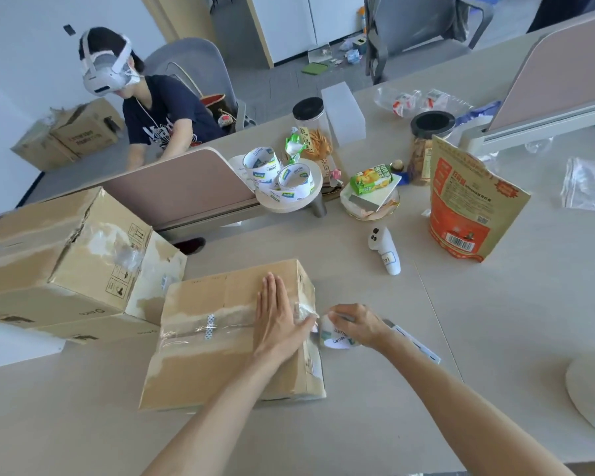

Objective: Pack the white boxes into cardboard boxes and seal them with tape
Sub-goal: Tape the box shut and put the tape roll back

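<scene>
Head view. Closed cardboard box (203,365) mid-tabletop (375,417), just beside two more cartons (66,262) at the left. Left hand (275,317) laid flat on the box top near its right edge, fingers straight and together, pressing down the clear tape strip (217,326) that runs along the seam. Right hand (356,324) curled round the tape roll (334,336), just off the box's right edge, with crinkled film at the corner between the two hands.

To do this well: hold the palm firm on the strip, draw the roll taut down over the edge, smooth the end onto the side wall, then tear cleanly.

Hard to tell if the film has been cut from the roll yet. Box contents hidden. One white box (342,113) far back on the tabletop, and a white shape (14,348) cut off at the left edge, nature unclear.
</scene>
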Demonstrator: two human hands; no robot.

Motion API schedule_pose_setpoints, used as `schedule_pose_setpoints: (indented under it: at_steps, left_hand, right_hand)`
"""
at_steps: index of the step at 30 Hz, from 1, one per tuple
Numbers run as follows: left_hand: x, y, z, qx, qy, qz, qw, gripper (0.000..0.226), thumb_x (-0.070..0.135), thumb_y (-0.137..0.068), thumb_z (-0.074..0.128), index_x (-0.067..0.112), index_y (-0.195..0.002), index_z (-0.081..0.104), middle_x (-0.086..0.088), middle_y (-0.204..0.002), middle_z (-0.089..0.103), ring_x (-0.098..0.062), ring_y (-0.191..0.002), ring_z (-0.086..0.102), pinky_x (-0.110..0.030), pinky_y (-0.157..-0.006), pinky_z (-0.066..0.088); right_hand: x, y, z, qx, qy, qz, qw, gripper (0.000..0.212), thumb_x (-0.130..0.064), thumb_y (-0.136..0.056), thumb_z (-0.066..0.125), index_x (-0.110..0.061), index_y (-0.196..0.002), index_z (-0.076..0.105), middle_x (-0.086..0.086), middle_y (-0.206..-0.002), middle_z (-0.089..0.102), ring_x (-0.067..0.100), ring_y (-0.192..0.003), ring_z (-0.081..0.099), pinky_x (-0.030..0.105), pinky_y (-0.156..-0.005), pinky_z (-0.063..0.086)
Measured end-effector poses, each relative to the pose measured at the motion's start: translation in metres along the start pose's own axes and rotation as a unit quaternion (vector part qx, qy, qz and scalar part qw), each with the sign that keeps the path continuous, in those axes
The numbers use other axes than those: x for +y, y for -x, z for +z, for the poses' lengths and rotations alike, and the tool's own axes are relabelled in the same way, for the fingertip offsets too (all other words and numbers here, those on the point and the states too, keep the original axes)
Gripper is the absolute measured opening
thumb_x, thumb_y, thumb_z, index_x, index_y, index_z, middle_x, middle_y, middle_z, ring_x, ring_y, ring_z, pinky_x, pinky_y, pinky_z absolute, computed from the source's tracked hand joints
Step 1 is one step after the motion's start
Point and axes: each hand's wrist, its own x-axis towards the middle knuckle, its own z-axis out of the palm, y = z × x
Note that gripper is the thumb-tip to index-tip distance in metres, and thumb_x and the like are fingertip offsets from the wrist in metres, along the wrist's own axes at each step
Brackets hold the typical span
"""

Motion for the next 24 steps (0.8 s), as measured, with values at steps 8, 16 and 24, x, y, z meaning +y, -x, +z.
schedule_pose_setpoints:
  at_steps: [8, 16, 24]
  left_hand:
    - [0.000, 0.000, 0.003, 0.021, -0.001, -0.006, 1.000, 0.105, 0.073, -0.072, 0.006, 0.007, -0.152, -0.010, -0.005, -0.161, -0.017, -0.009, -0.144, -0.022, -0.025, -0.117, -0.015]
    - [0.004, -0.004, -0.004, -0.005, -0.014, -0.012, 1.000, 0.092, 0.046, -0.093, 0.051, 0.006, -0.153, -0.007, -0.007, -0.161, -0.014, -0.019, -0.148, -0.015, -0.040, -0.120, -0.006]
    - [-0.012, 0.001, -0.006, -0.034, -0.036, 0.030, 0.998, 0.097, 0.052, -0.083, 0.046, 0.002, -0.152, -0.001, -0.011, -0.161, -0.007, -0.025, -0.149, -0.009, -0.038, -0.118, -0.002]
  right_hand:
    - [-0.001, -0.006, -0.006, 0.021, 0.013, -0.017, 1.000, 0.032, -0.029, -0.099, 0.052, -0.001, -0.090, 0.064, 0.019, -0.079, 0.059, 0.023, -0.070, 0.053, 0.025, -0.066, 0.043]
    - [-0.007, -0.013, 0.008, 0.021, 0.097, 0.010, 0.995, 0.044, -0.046, -0.081, 0.041, -0.009, -0.082, 0.064, 0.007, -0.073, 0.062, 0.027, -0.073, 0.056, 0.037, -0.072, 0.052]
    - [-0.013, 0.009, 0.030, 0.073, 0.203, -0.010, 0.976, 0.057, -0.049, -0.078, 0.016, -0.013, -0.079, 0.060, 0.002, -0.069, 0.045, 0.024, -0.068, 0.041, 0.028, -0.059, 0.029]
